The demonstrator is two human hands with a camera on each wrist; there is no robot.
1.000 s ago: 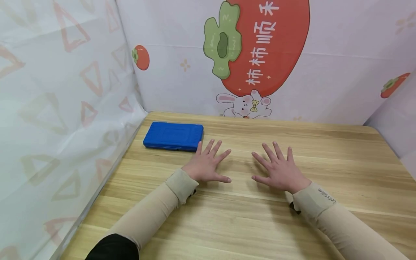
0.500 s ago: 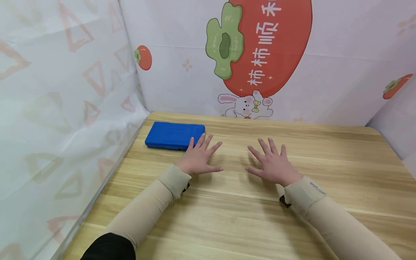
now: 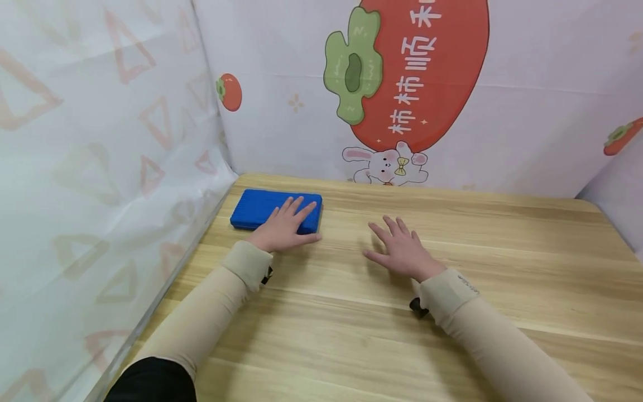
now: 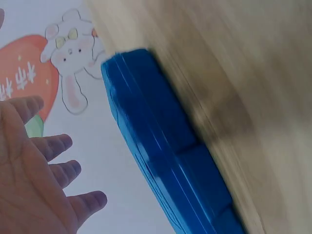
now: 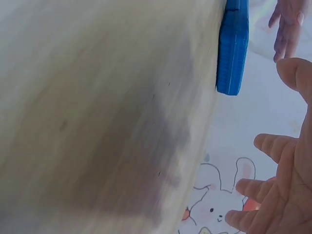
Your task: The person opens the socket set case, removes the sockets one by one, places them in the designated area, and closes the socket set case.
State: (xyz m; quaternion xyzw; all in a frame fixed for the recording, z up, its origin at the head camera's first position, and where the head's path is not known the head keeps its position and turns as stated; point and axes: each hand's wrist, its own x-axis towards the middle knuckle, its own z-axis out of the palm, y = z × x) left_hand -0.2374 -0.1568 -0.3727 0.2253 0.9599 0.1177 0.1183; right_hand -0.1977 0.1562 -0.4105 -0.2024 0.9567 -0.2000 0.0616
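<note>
A flat blue plastic case lies closed on the wooden table near its far left corner. My left hand, fingers spread, overlaps the case's front right part in the head view. In the left wrist view a gap shows between the spread fingers of that hand and the side of the case. To the right of the case, my right hand hovers over the table with fingers apart and holds nothing. The right wrist view shows its fingers apart from the case.
The wooden table reaches back to a white cloth wall printed with a persimmon and a rabbit. A second white cloth hangs along the table's left edge. Both forearms wear beige sleeves with dark straps at the wrists.
My left hand has moved left and forward, from beside the case's corner to over its front right part. The right hand has also drifted left and slightly forward. The case stays in place.
</note>
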